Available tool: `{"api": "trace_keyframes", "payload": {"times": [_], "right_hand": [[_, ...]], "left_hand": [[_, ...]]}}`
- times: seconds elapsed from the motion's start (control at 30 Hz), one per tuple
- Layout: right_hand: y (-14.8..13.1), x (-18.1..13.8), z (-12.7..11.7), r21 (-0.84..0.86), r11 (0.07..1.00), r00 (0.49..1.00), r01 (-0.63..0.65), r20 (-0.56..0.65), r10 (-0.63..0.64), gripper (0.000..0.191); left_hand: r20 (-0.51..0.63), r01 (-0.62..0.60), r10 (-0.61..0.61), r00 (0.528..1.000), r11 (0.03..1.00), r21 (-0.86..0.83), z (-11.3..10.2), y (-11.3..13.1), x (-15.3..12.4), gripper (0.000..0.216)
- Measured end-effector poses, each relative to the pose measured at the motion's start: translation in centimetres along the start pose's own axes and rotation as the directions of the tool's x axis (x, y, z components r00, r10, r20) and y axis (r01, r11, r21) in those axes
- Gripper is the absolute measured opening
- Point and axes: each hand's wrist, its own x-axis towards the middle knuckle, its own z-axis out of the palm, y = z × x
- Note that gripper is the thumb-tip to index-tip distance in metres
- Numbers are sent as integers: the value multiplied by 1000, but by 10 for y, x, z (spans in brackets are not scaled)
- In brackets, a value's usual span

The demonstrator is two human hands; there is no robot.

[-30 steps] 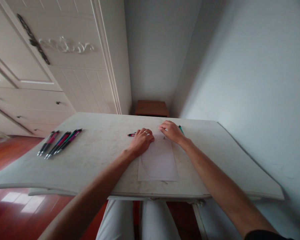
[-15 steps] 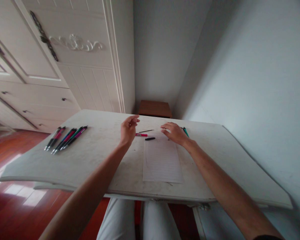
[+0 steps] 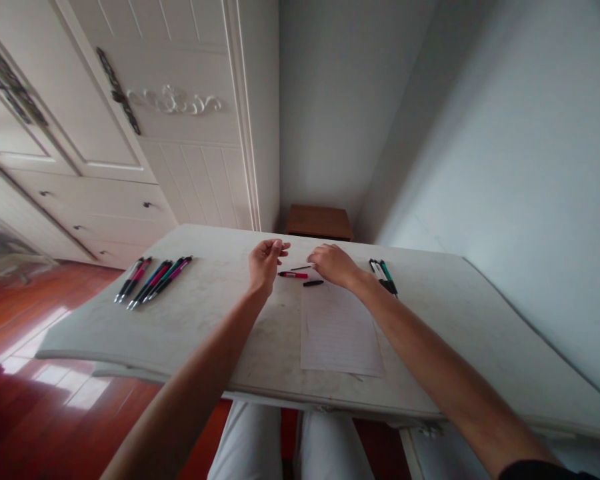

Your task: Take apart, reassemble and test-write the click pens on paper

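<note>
My left hand (image 3: 266, 260) is lifted a little off the white table (image 3: 215, 313). Its fingers curl toward the thumb in a pinch, and I cannot see what is in it. My right hand (image 3: 333, 265) rests on the table with its fingers bent together, the tips at the end of a thin dark refill (image 3: 300, 268). Between my hands lie a pink pen piece (image 3: 293, 275) and a short black piece (image 3: 313, 283). A lined sheet of paper (image 3: 340, 330) lies under my right forearm.
Several pink, blue and green pens (image 3: 153, 280) lie in a row at the table's left. A few more pens (image 3: 384, 275) lie right of my right wrist. A white wardrobe (image 3: 180, 133) stands behind on the left, with a brown side table (image 3: 320, 221) in the corner.
My left hand lifted off the paper's top and curled into a pinch, uncovering the pink piece, black piece and refill. My right hand slid left toward the refill. The view shifted left.
</note>
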Motion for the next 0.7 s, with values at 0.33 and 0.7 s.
{"api": "trace_keyframes", "payload": {"times": [0.33,0.7], "right_hand": [[-11,2,4,-197,978,998,66,34,-60,21],[-13,7,-3,-244,963,993,115,46,-107,24]], "left_hand": [[-22,-14,15,1000,998,58,1,-3,0,40],[10,55,-55,998,998,21,0,0,-5,38]]}}
